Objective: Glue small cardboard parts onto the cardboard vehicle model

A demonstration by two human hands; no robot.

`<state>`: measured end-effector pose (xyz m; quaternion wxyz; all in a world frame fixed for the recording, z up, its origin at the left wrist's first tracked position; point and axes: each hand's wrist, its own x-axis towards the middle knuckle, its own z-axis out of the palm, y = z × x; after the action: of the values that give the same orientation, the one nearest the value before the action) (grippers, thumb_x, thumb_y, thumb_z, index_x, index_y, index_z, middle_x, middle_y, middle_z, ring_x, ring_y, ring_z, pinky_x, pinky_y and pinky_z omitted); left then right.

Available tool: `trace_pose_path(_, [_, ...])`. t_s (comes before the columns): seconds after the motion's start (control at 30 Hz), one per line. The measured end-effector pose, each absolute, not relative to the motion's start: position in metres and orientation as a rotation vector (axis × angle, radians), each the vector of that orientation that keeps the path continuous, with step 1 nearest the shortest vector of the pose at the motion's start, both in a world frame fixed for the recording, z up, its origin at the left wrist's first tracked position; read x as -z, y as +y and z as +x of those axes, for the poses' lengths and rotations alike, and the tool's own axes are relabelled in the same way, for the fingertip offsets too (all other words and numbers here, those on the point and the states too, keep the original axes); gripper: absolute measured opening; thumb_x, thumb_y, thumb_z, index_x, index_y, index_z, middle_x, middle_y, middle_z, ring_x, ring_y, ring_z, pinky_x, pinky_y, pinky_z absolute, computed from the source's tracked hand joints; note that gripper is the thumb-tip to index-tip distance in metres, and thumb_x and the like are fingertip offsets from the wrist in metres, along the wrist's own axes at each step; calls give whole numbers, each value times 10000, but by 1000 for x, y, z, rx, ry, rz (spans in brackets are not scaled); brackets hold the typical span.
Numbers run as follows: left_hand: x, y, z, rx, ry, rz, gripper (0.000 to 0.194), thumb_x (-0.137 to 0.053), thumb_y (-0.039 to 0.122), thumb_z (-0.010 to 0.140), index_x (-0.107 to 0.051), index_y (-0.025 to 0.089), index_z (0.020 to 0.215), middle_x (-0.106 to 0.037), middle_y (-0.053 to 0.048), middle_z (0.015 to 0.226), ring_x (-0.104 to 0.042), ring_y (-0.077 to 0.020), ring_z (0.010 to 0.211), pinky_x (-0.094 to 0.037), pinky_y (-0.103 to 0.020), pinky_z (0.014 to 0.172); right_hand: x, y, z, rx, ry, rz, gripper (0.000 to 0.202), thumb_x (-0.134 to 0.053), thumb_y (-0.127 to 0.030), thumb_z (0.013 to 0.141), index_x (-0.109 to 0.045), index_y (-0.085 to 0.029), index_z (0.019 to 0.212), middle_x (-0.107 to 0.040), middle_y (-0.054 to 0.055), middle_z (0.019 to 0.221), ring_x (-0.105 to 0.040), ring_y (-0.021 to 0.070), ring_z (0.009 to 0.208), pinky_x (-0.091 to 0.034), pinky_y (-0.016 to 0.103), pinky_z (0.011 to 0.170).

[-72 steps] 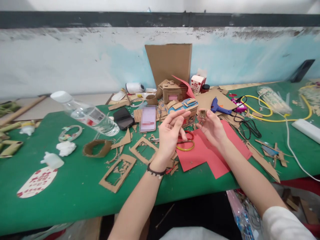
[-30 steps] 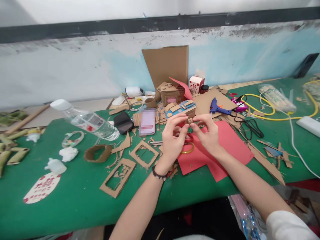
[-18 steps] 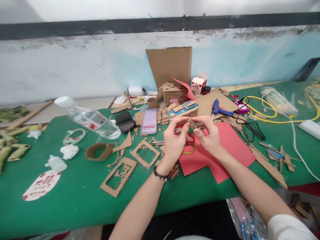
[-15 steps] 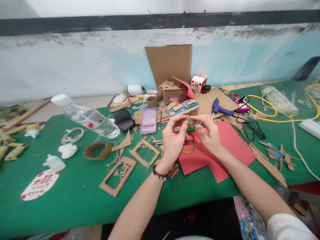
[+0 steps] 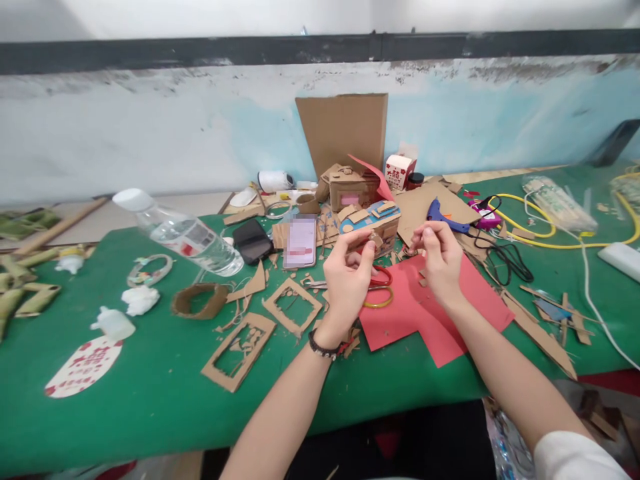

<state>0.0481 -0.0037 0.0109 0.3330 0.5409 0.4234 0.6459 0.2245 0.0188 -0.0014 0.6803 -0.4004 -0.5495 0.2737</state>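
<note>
My left hand (image 5: 349, 273) pinches a small cardboard piece (image 5: 376, 239) between thumb and fingertips, above the scissors (image 5: 379, 297) with red and yellow handles. To its right, my right hand (image 5: 440, 260) is held over the red paper (image 5: 465, 300) with its fingers pressed together; whatever they hold, if anything, is too small to make out. Behind my hands stands a small cardboard house (image 5: 347, 187), with a blue and brown cardboard box (image 5: 370, 220) in front of it. Two cut cardboard frames (image 5: 239, 352) lie left of my left hand.
A water bottle (image 5: 185, 233) leans at the left, near a black phone (image 5: 253, 241) and a lit phone (image 5: 301, 243). A blue glue gun (image 5: 445, 219) with a black cord lies beyond my right hand. Cardboard scraps and a yellow cable (image 5: 545, 241) are at the right.
My hands were together at the small cardboard piece; my right hand has moved away to the right, while my left hand keeps the piece. The view has shifted slightly.
</note>
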Motion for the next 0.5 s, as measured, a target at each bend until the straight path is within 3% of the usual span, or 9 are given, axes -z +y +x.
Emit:
trace_pose_path(0.1, [-10, -4, 48, -1687, 1103, 1432, 237, -750, 372, 1044, -744, 219, 1225, -814, -49, 1146, -681, -53, 528, -584, -179, 498, 2, 19, 224, -621, -1240, -871, 293, -652, -533, 1102, -706, -259, 1014, -651, -31, 823, -646, 118, 662, -557, 258, 644])
trace_pose_path(0.33, [-6, -3, 49, -1683, 1081, 1446, 254, -742, 404, 1053, -748, 230, 1237, -804, -59, 1206, -660, -48, 525, -584, -185, 500, -1, 17, 220, -538, -1259, -874, 252, -816, -483, 994, -716, -259, 1056, -723, 9, 991, -669, 134, 729, -601, 260, 642])
trace_pose_path(0.5, [-4, -2, 48, -1679, 1089, 1473, 272, -734, 424, 1058, -746, 225, 1245, -801, -71, 1251, -661, -45, 535, -576, -179, 507, -3, 15, 219, -534, -1254, -870, 245, -840, -473, 979, -732, -258, 1025, -735, 17, 978, -684, 146, 728, -616, 279, 636])
